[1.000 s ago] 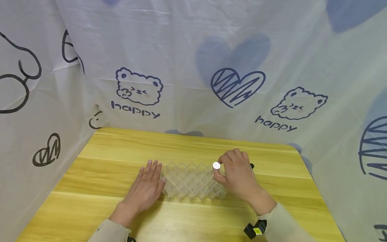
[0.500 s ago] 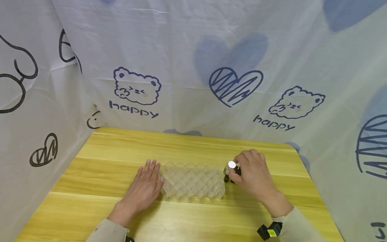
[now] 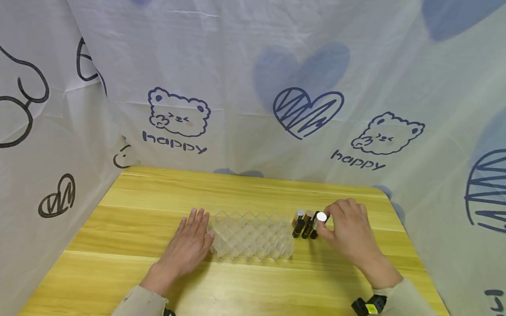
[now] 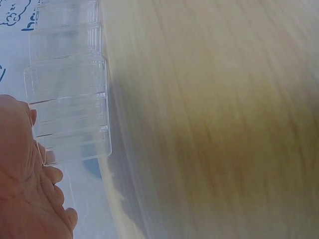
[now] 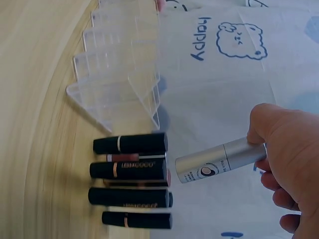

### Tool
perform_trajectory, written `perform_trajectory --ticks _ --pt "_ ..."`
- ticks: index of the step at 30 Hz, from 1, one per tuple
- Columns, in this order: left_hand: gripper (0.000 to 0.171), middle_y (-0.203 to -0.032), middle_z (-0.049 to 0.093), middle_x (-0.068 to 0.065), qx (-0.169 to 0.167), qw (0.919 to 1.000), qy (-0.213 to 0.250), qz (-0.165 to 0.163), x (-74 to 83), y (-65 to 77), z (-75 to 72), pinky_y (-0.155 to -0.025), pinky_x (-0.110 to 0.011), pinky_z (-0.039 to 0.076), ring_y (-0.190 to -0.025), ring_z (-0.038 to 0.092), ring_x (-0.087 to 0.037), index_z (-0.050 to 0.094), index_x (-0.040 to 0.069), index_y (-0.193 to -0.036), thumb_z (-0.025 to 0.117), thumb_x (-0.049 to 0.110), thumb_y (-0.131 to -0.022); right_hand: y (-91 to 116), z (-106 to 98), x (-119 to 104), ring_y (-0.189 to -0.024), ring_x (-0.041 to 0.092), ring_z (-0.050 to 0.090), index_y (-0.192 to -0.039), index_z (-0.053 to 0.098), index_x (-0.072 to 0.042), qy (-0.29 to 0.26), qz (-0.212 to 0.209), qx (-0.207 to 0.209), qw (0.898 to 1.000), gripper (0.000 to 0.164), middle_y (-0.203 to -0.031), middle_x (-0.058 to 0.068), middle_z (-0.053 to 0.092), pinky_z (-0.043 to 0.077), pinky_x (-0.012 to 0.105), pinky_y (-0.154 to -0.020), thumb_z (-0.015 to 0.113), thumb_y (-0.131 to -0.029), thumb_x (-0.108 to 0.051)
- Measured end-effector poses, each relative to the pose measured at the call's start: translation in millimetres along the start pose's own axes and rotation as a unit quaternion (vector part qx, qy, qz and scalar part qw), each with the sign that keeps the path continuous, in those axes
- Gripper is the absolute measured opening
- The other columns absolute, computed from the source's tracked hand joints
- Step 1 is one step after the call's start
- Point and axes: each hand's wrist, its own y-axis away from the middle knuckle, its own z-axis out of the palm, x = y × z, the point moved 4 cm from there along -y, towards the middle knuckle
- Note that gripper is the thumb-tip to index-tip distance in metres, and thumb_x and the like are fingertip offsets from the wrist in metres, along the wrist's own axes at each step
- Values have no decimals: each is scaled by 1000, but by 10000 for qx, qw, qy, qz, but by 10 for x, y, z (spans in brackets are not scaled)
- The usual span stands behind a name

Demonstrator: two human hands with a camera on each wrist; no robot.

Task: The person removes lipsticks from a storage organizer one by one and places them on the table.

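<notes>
My right hand (image 3: pixel 352 232) pinches a silver lipstick tube (image 3: pixel 321 217) between thumb and fingers. In the right wrist view this tube (image 5: pixel 202 167) has a small printed label and hangs beside several dark lipsticks (image 5: pixel 129 170) with metallic bands. They stand in close rows to the right of a clear plastic diamond-grid organizer (image 3: pixel 251 235). In the head view, one silver-topped tube (image 3: pixel 300 213) stands in the back row. My left hand (image 3: pixel 187 243) lies with straight fingers against the organizer's left end. The left wrist view shows the organizer's stepped clear wall (image 4: pixel 70 82) next to the fingers.
A yellow wood-grain table (image 3: pixel 237 289) carries everything. White cloth (image 3: pixel 245 145) printed with bears and hearts hangs behind the table and along both sides. A black device (image 3: pixel 369 305) is strapped to the right wrist.
Holding the silver lipstick tube, my right hand has moved right from over the organizer's right end to the standing lipsticks, bringing them into view. My left hand stays by the organizer.
</notes>
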Motion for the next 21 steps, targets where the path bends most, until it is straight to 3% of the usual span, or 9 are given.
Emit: perform_trajectory --ticks 11,21 --pt "67 -173 22 -24 -17 10000 13 -31 -9 -5 6 -132 -63 13 -163 12 -40 25 -2 -165 30 43 -116 134 -43 185 -84 33 53 -90 71 -1 75 358 -124 9993 24 -89 12 68 39 44 -75 75 -80 -22" --pt "66 -173 21 -23 -32 10000 19 -34 -5 -7 11 -132 -63 12 -163 11 -40 25 -2 -165 31 42 -116 289 37 312 -84 34 55 -90 72 -1 157 576 -235 9979 26 -89 13 69 37 43 -73 79 -80 -24"
